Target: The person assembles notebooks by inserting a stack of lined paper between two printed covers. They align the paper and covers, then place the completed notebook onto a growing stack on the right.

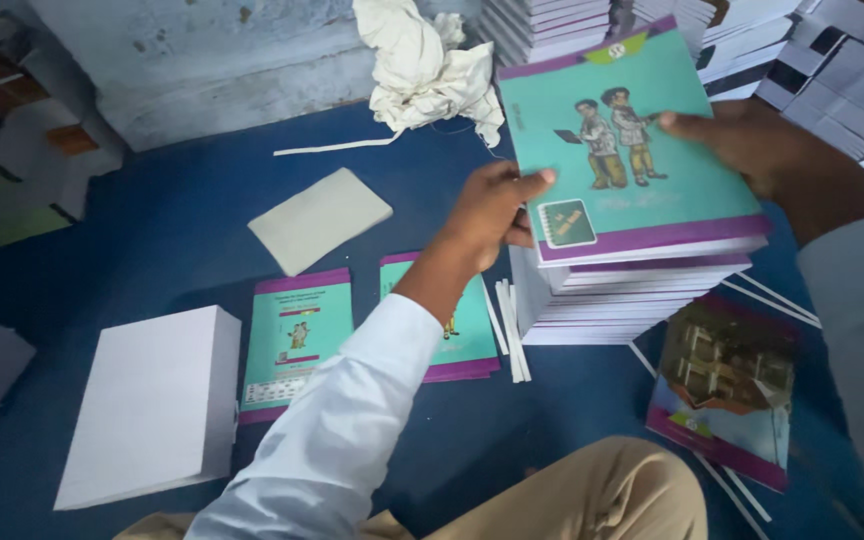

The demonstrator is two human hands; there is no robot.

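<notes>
Teal booklet [632,140] with purple edging, gripped by both hands above a stack of booklets [632,290].

Left hand [492,215] pinching near lower left edge, fingers closed on cover; right hand [762,150] clamped on right edge, thumb on top. Lying on blue floor [152,230]: two more teal booklets [297,340], white paper block [152,400], crumpled white cloth [427,70].
</notes>
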